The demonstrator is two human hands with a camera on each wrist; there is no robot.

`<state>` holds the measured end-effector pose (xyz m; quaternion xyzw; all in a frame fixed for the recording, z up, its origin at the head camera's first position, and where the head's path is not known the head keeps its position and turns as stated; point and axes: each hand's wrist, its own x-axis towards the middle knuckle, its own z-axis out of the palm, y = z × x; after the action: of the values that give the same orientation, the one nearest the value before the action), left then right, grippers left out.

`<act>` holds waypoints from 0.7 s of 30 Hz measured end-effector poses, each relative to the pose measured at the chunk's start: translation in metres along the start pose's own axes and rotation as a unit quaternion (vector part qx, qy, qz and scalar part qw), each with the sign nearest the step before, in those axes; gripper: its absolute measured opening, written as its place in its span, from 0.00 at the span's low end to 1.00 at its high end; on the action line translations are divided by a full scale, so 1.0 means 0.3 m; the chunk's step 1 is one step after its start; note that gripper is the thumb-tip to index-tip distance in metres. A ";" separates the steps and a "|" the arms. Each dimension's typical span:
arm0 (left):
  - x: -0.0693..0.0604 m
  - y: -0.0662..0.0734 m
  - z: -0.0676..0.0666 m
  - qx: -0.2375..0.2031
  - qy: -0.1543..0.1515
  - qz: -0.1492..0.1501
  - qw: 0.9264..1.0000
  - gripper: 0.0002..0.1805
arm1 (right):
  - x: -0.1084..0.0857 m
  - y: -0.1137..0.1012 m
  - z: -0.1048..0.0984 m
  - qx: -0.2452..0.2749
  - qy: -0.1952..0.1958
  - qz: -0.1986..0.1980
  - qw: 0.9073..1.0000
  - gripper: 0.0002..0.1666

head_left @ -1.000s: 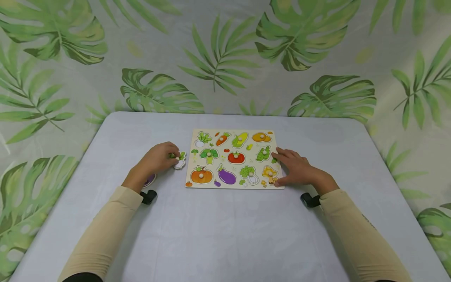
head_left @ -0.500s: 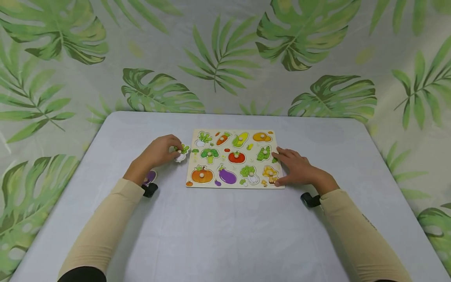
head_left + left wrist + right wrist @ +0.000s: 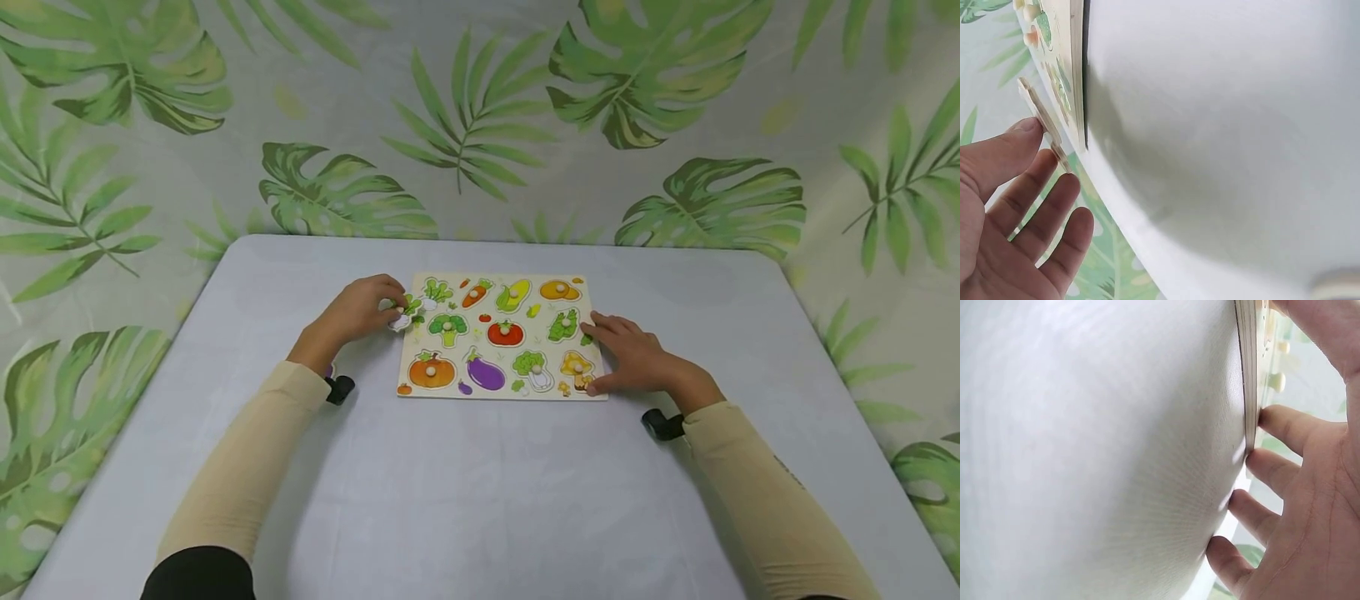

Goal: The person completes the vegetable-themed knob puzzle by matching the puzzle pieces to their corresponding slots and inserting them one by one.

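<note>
My left hand (image 3: 358, 310) pinches a turnip puzzle piece (image 3: 403, 318), white with green leaves, at the upper left edge of the wooden vegetable puzzle board (image 3: 467, 392). In the left wrist view the turnip piece stands tilted, apart from the table, between thumb and fingers. Behind it on the board is a turnip picture (image 3: 435, 293) without a knob. The eggplant picture (image 3: 485, 373) has no knob either. At the board's right edge rests my right hand (image 3: 633, 358), fingers spread, fingertips touching the board's side and the table in the right wrist view.
A purple piece (image 3: 331, 370) lies on the table, mostly hidden by my left wrist. Knobbed pieces such as the pumpkin (image 3: 431, 372), tomato (image 3: 505, 334) and corn (image 3: 513, 296) sit in the board. A leaf-patterned cloth (image 3: 480, 108) hangs behind the white table (image 3: 495, 483).
My left hand has carried the turnip piece rightward and away from me, from the table beside the board to its left edge. The right hand stays in place.
</note>
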<state>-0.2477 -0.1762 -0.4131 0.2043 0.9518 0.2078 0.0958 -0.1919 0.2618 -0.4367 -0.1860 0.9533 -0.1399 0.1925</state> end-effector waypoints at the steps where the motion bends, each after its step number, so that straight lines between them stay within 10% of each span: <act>1: 0.008 0.002 0.002 0.000 0.000 0.001 1.000 0.11 | 0.000 0.000 0.000 0.001 -0.001 0.000 1.000 0.62; 21: 0.169 0.034 0.066 -0.020 0.024 -0.014 0.999 0.11 | 0.002 0.008 0.005 0.006 -0.001 -0.004 1.000 0.62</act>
<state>-0.2845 -0.1389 -0.4314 0.1838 0.9524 0.2299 0.0799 -0.1925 0.2635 -0.4391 -0.1892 0.9516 -0.1460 0.1934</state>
